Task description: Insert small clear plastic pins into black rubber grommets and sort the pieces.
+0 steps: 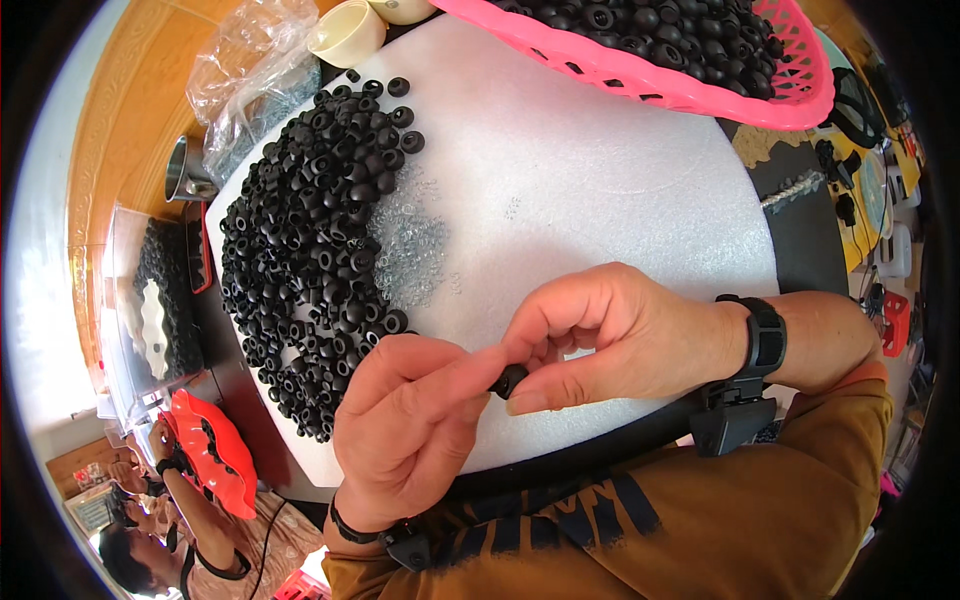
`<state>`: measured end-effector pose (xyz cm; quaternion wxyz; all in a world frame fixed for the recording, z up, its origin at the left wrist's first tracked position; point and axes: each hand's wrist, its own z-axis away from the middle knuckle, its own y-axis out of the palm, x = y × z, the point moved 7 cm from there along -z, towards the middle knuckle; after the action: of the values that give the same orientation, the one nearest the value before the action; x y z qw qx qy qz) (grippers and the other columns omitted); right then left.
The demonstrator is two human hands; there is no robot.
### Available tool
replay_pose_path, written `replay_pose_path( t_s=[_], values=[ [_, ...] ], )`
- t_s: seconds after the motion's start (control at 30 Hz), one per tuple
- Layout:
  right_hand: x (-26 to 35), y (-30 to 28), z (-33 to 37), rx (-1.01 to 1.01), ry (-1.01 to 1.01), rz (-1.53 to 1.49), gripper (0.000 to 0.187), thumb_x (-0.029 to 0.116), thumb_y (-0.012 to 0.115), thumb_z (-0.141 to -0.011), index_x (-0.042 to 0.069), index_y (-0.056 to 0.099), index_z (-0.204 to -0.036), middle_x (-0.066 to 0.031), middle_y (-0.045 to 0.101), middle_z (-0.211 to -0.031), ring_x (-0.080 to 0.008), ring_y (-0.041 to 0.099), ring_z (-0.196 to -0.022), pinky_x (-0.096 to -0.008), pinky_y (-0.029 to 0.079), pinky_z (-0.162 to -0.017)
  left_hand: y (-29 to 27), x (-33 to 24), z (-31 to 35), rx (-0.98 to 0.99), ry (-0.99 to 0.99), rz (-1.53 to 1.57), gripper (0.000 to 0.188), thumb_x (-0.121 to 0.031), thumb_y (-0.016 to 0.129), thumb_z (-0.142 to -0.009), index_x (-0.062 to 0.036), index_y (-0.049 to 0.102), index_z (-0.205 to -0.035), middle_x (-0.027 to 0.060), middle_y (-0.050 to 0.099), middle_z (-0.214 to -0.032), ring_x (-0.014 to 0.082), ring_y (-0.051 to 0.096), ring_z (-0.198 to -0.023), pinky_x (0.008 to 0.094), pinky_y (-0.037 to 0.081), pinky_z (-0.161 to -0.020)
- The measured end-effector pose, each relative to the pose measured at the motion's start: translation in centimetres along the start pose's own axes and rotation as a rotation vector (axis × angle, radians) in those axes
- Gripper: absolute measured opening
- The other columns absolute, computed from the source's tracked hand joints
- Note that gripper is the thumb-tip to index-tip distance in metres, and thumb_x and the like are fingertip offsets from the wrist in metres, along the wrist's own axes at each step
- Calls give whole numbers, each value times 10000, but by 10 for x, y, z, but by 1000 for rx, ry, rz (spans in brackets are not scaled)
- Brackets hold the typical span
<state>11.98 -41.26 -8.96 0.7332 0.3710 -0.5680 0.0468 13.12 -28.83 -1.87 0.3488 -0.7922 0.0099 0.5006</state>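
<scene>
My right hand (625, 335) pinches a small black, round, hollow cap (511, 380) between thumb and forefinger, above the near part of a white foam sheet (600, 190). My left hand (405, 425) meets it there, its fingers closed and the tips touching the cap's left side. Whatever else those left fingertips hold is hidden or too small to make out. To the left spreads a large pile of similar black caps (310, 220), some with their openings showing. Beside that pile lies a patch of tiny clear pieces (410, 245), with a few strays on the foam.
A pink basket (640, 80) full of black round parts stands at the far right. Far left are a clear plastic bag (250, 70), a cream bowl (348, 35) and a metal cup (187, 170). Another person (200, 530) sits at the left near a red basket (212, 455).
</scene>
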Motion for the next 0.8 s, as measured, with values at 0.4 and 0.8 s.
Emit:
replay_pose_path(
  t_s=[0.4,0.8],
  values=[
    [-10,2,2,24,210,-140,178,44,662,-857,-8,597,-1015,9,588,-838,-38,535,-739,-184,463,-651,5,4,1,35,134,-90,406,130,629,-654,-32,680,-1022,61,604,-835,194,507,-665,289,392,-590],
    [-7,0,2,0,165,-137,225,186,660,-879,-1,609,-993,13,587,-783,-37,541,-698,-191,476,-621,1,6,-1,-16,119,-83,394,98,706,-634,-31,662,-1003,66,614,-814,190,509,-646,283,383,-567]
  ],
)
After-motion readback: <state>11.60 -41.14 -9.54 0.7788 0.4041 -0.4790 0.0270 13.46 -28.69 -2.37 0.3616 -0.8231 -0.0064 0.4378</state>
